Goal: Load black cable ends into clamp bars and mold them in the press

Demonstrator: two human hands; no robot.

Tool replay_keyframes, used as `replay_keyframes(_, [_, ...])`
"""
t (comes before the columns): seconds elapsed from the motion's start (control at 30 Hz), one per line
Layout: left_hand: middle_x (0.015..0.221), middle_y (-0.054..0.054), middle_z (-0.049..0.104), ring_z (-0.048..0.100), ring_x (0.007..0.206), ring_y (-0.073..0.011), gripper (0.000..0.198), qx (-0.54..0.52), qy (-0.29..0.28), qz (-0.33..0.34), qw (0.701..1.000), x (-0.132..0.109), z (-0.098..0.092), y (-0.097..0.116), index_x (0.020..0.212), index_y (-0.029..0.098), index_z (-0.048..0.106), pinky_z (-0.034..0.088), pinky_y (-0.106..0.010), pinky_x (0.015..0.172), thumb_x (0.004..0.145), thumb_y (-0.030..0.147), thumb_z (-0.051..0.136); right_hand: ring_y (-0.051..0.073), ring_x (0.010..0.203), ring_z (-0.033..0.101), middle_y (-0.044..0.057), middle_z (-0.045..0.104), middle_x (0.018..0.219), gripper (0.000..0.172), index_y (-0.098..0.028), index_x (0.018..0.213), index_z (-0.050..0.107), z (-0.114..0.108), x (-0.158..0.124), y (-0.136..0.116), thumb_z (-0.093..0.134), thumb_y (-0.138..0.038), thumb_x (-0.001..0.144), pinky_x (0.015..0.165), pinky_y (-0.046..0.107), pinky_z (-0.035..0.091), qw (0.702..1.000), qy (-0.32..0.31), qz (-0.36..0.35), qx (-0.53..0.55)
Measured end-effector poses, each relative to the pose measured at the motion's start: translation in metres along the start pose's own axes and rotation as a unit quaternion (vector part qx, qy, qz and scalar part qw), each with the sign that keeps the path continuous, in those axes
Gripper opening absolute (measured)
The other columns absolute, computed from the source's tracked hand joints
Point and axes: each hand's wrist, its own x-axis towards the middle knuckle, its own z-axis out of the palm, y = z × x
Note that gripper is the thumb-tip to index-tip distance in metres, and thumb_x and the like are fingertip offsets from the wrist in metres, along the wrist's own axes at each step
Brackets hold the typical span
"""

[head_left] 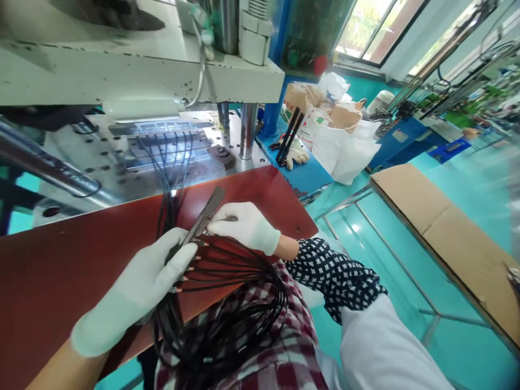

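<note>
My left hand point(148, 273), in a white glove, is closed around a long narrow grey metal bar point(208, 210) above the red-brown board. Several black cables point(235, 266) run from the bar's near edge, their metal-tipped ends side by side along it. At the bar's middle, my gloved right hand point(247, 226) pinches one cable end; the fingertips partly hide it. The cables loop down into a loose bundle point(227, 346) on my lap. Behind the left hand, another group of cables point(168, 203) leads into the press, where their far ends lie in a metal mould point(166, 143).
The press's upper plate point(142, 76) overhangs the mould, with a steel guide post point(247, 130) at its right. The red-brown board point(73, 254) spans the front. On a blue stand point(311, 176) lies a work glove point(296, 156). White sacks point(341, 146) and a cardboard-topped table point(442, 227) stand right.
</note>
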Motion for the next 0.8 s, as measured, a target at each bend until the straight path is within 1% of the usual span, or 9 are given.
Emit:
replay_keyframes(0.2, [0.071,0.003,0.051,0.048,0.063,-0.0107,0.041,-0.094,-0.023,0.037,0.995,0.003,0.000,0.001,0.080,0.019,0.045,0.043,-0.021,0.056,0.096,0.056,0.041,0.013,0.079,0.063,0.001,0.072,0.085,0.029,-0.016,0.085,0.072,-0.005,-0.010,-0.002,0.049,-0.031,0.095,0.076,0.024,0.047,0.995,-0.007,-0.018,-0.096])
replay_keyframes(0.3, [0.069,0.004,0.046,0.044,0.062,-0.0093,0.041,-0.114,-0.020,0.059,0.991,0.009,-0.003,-0.005,0.078,0.018,0.043,0.041,-0.021,0.057,0.097,0.055,0.041,0.015,0.083,0.066,0.001,0.074,0.092,0.023,-0.019,0.094,0.073,-0.004,-0.012,-0.003,0.054,-0.031,0.091,0.077,0.025,0.049,0.992,0.015,0.005,-0.124])
replay_keyframes(0.37, [0.069,0.005,0.046,0.044,0.061,-0.0088,0.040,-0.128,-0.023,0.063,0.989,0.010,-0.003,-0.009,0.079,0.018,0.043,0.040,-0.021,0.056,0.097,0.055,0.042,0.014,0.078,0.066,0.001,0.074,0.090,0.019,-0.021,0.094,0.074,0.001,-0.014,-0.003,0.059,-0.030,0.086,0.074,0.025,0.048,0.984,0.052,-0.001,-0.170])
replay_keyframes(0.43, [0.069,0.005,0.046,0.044,0.060,-0.0087,0.040,-0.146,-0.031,0.059,0.987,0.010,-0.002,-0.011,0.080,0.019,0.042,0.041,-0.021,0.054,0.096,0.056,0.043,0.013,0.070,0.063,-0.001,0.071,0.080,0.013,-0.022,0.085,0.073,0.005,-0.015,-0.003,0.061,-0.026,0.083,0.070,0.025,0.046,0.963,0.096,-0.046,-0.247])
replay_keyframes(0.5, [0.068,0.005,0.046,0.045,0.058,-0.0088,0.041,-0.158,-0.039,0.052,0.985,0.009,0.000,-0.012,0.081,0.019,0.042,0.042,-0.021,0.052,0.096,0.057,0.043,0.011,0.064,0.058,-0.003,0.066,0.069,0.011,-0.021,0.073,0.069,0.009,-0.014,-0.001,0.061,-0.022,0.081,0.066,0.026,0.041,0.929,0.133,-0.117,-0.325])
replay_keyframes(0.6, [0.067,0.005,0.044,0.045,0.057,-0.0086,0.041,-0.152,-0.035,0.056,0.986,0.009,0.002,-0.011,0.079,0.019,0.041,0.042,-0.021,0.051,0.095,0.057,0.043,0.010,0.059,0.052,-0.004,0.059,0.060,0.015,-0.019,0.063,0.062,0.010,-0.010,0.003,0.061,-0.017,0.078,0.063,0.028,0.036,0.878,0.160,-0.207,-0.401])
replay_keyframes(0.67, [0.067,0.006,0.044,0.045,0.057,-0.0082,0.041,-0.144,-0.028,0.061,0.987,0.010,0.004,-0.010,0.078,0.019,0.040,0.041,-0.020,0.051,0.095,0.057,0.043,0.010,0.058,0.050,-0.004,0.058,0.058,0.017,-0.019,0.060,0.060,0.010,-0.008,0.006,0.061,-0.016,0.077,0.063,0.029,0.034,0.853,0.165,-0.245,-0.430])
replay_keyframes(0.73, [0.066,0.006,0.044,0.045,0.056,-0.0079,0.041,-0.142,-0.025,0.058,0.988,0.010,0.005,-0.010,0.078,0.019,0.039,0.041,-0.020,0.051,0.096,0.057,0.043,0.011,0.057,0.050,-0.003,0.058,0.057,0.018,-0.019,0.060,0.060,0.009,-0.008,0.008,0.060,-0.015,0.078,0.062,0.030,0.032,0.841,0.171,-0.258,-0.444])
replay_keyframes(0.8, [0.066,0.006,0.044,0.045,0.056,-0.0079,0.042,-0.147,-0.023,0.055,0.987,0.010,0.005,-0.010,0.078,0.019,0.039,0.042,-0.020,0.050,0.095,0.057,0.043,0.011,0.058,0.052,-0.004,0.060,0.060,0.016,-0.020,0.065,0.064,0.008,-0.011,0.008,0.061,-0.016,0.080,0.064,0.029,0.034,0.847,0.169,-0.247,-0.440])
